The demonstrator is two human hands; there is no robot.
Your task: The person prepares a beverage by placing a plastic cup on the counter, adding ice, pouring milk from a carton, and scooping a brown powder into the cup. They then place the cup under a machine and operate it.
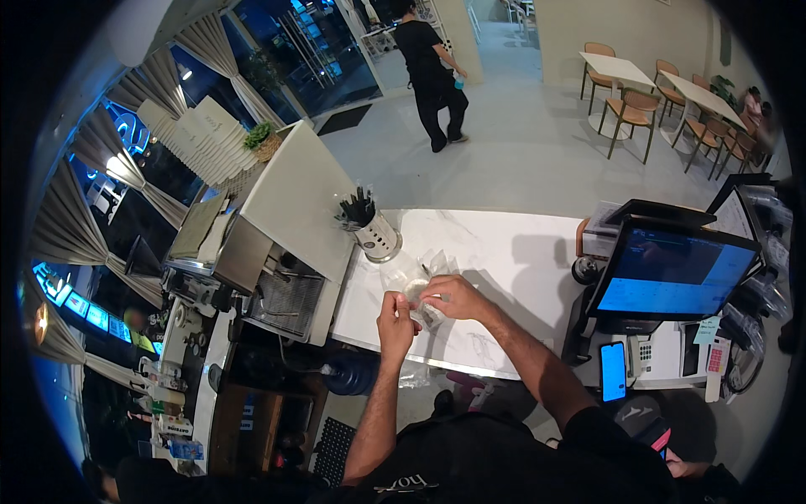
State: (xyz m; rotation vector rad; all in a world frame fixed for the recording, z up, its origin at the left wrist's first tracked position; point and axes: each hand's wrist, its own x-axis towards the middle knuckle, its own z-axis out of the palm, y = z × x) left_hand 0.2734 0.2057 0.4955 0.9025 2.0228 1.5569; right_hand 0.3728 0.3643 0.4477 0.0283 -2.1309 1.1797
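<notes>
Over the white marble-patterned counter (504, 252), my left hand (398, 322) and my right hand (454, 296) are close together, fingertips pinched on the top of a clear plastic bag (434, 318). A round, pale item shows through the plastic just beyond my fingers; whether it is a lid or a cup cannot be told. More crumpled clear plastic (441, 261) lies behind it. Beyond my left hand stands a perforated metal holder (378, 238) filled with black wrapped straws or cutlery (357, 208).
A point-of-sale screen (674, 271), counter bell (584, 269) and smartphone (612, 372) are at the right. An espresso machine (214, 246) and drip grate (283, 305) stand left. One person (428, 69) walks beyond the counter; another person's hand (683, 465) shows lower right.
</notes>
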